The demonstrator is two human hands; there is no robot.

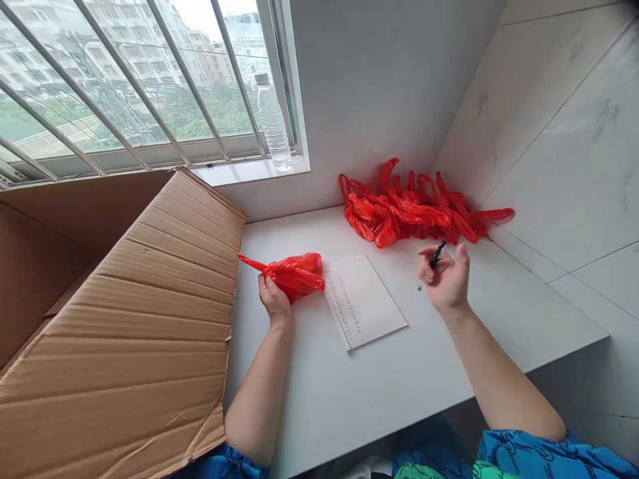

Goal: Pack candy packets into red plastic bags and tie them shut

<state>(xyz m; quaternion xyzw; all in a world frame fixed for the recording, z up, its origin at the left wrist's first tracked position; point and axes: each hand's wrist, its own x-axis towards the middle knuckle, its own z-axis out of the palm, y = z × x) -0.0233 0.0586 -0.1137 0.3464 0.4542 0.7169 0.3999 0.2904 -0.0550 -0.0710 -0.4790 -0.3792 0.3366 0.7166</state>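
My left hand (273, 301) is closed on a knotted red plastic bag (302, 274) over the left part of the white table (319, 412). A black pen (438, 254) rests in the curled fingers of my right hand (449, 279), palm up, with the thumb raised. Between the hands lies a sheet of white paper (372, 303) with rows of handwritten marks along its left side. The bag's right end touches or overlaps the paper's top left corner. Behind my right hand, against the wall, is a pile of red plastic bags (399, 209).
A large open cardboard box (150, 319) stands at the left, its flap reaching the table's edge. On the windowsill (234, 173) stands a clear plastic bottle (274, 126). Metal bars cross the window. A tiny dark object (419, 289) lies beside my right hand.
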